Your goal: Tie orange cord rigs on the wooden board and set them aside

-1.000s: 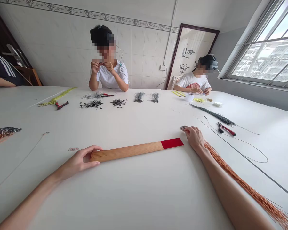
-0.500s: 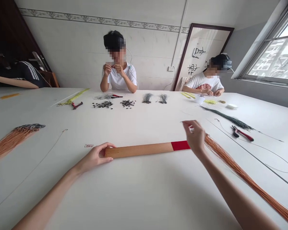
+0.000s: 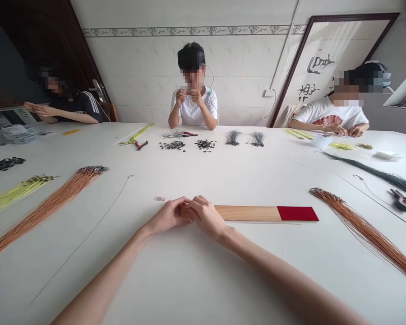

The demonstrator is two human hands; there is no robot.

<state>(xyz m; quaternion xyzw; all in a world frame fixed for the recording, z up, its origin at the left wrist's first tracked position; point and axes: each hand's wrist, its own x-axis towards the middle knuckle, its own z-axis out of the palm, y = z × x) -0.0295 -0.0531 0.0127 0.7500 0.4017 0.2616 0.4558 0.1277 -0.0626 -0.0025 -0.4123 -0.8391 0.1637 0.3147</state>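
Note:
A long flat wooden board [image 3: 246, 213] with a red right end [image 3: 297, 214] lies on the table, fine lines running along its length. My left hand [image 3: 171, 211] is closed around the board's left end. Right beside it, my right hand [image 3: 206, 215] is closed in a pinch over that same end. From under my right hand a thin brown fishing line [image 3: 291, 224] trails along the board's near edge; the part at the fingertips is hidden. To the right lies a bundle of brown fishing lines with hooks [image 3: 352, 224].
Another brown line bundle [image 3: 66, 195] and a yellow one [image 3: 16, 197] lie left, near a single hooked line [image 3: 88, 230]. A small printed label [image 3: 160, 198] sits beyond my left hand. Pliers [image 3: 401, 201] rest at right. Black pieces [image 3: 172, 145] lie across the table, where several people sit.
My right hand has moved left from the board's red end to its left end, joining my left hand, which stays on the board. The view has turned left.

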